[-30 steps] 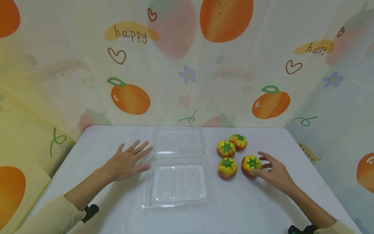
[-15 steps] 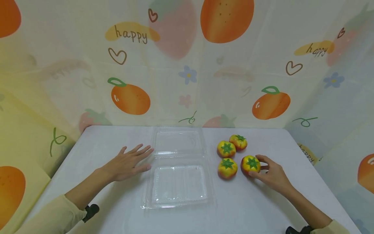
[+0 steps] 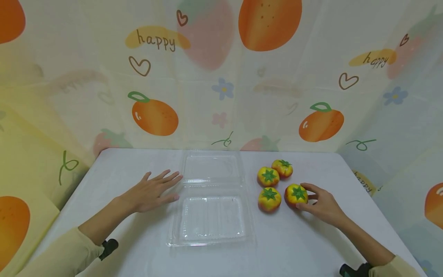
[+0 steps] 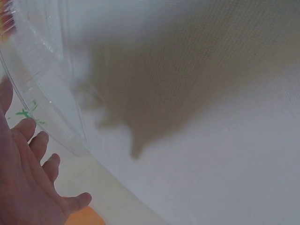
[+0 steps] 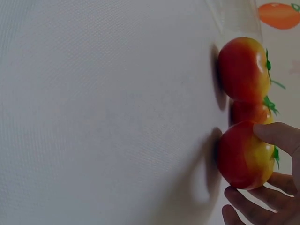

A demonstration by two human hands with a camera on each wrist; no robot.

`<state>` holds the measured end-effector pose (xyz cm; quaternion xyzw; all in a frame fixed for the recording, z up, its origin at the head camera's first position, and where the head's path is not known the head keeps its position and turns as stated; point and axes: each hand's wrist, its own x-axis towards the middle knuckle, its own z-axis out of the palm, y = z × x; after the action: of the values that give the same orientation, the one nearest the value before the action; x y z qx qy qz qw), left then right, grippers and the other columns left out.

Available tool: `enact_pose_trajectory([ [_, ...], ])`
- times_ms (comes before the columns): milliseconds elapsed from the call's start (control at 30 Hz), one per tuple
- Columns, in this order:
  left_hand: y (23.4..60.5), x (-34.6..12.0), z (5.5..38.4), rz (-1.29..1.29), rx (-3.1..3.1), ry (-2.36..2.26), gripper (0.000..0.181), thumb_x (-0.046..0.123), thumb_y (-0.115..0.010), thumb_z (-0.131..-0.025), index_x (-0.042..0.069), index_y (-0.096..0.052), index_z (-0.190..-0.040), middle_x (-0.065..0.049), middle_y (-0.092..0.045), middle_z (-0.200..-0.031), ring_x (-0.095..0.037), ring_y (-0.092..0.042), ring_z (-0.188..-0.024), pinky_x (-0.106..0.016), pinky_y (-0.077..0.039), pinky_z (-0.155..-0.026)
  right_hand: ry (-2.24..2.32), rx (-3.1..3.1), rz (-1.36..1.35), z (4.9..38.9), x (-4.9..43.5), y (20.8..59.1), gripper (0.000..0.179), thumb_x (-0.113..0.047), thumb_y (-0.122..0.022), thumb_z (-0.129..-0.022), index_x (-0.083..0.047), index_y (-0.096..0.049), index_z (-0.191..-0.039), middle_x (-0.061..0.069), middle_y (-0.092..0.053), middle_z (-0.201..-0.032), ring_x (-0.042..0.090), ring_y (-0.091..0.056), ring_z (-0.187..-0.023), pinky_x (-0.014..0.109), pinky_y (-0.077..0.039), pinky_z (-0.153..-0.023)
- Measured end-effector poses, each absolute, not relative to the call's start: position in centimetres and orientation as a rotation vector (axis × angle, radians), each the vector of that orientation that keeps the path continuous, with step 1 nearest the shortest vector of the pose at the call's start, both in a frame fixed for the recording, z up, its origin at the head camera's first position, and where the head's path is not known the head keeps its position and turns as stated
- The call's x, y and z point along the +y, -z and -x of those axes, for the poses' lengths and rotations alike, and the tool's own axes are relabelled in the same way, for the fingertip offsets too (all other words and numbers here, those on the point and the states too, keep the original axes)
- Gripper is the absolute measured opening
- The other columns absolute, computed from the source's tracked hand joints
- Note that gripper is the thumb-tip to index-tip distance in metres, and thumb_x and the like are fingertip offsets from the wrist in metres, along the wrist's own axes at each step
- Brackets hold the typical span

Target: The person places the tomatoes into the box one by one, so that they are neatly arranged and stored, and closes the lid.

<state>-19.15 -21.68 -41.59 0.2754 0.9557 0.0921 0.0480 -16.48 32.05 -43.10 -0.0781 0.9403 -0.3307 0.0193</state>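
R grip [image 3: 323, 207] now pinches fruit [image 3: 295, 196]; it's shifted L.

Four green-topped, red-yellow fruits [image 3: 269, 204] sit grouped right of an open, clear plastic container [image 3: 212, 217]

Dim light; blurred shadow [image 4: 140, 93] across tabletop [image 4: 234, 173]; glints on clear container [image 3: 212, 217].

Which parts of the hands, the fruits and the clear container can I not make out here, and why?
Left wrist: the left hand and clear container are cut off by the left edge.
Right wrist: the right hand is cut off by the right edge; one fruit is partly covered by the gripped fruit and another fruit.
Head: whether the left hand touches the clear container is unclear, because the plastic is too faint.
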Motion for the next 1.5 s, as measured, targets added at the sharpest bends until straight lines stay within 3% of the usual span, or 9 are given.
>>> enact_pose_trajectory([
  [633, 41.5, -21.6, 19.1, -0.839, 2.900, -0.296, 0.074, 0.063, -0.044, -0.098, 0.017, -0.034, -0.156, -0.005, -0.034, -0.160, -0.034, -0.025, -0.149, -0.072, -0.014, -0.112, 0.842, 2.931, 0.454, 18.1, 31.9, 38.0, 0.068, -0.030, -0.082, -0.083, 0.003, -0.054, -0.136, 0.025, -0.060, -0.130, 0.036, -0.065, -0.100, 0.038, -0.061, -0.072],
  [1033, 41.6, -21.5, 19.2, -0.841, 2.899, -0.296, 0.074, 0.062, -0.045, -0.098, 0.018, -0.034, -0.156, -0.004, -0.034, -0.160, -0.034, -0.025, -0.149, -0.073, -0.014, -0.111, 0.810, 2.828, 0.739, 19.3, 30.2, 34.7, 0.069, -0.030, -0.082, -0.084, 0.000, -0.053, -0.139, 0.022, -0.059, -0.135, 0.033, -0.066, -0.105, 0.043, -0.059, -0.081],
  [1500, 41.4, -21.6, 19.4, -0.852, 2.913, -0.245, 0.075, 0.064, -0.045, -0.097, 0.017, -0.037, -0.155, -0.005, -0.037, -0.159, -0.035, -0.028, -0.147, -0.074, -0.014, -0.110, 0.855, 2.597, 0.873, 20.0, 24.7, 35.0, 0.066, -0.029, -0.081, -0.084, -0.006, -0.054, -0.140, 0.014, -0.056, -0.133, 0.028, -0.064, -0.107, 0.047, -0.056, -0.089],
])
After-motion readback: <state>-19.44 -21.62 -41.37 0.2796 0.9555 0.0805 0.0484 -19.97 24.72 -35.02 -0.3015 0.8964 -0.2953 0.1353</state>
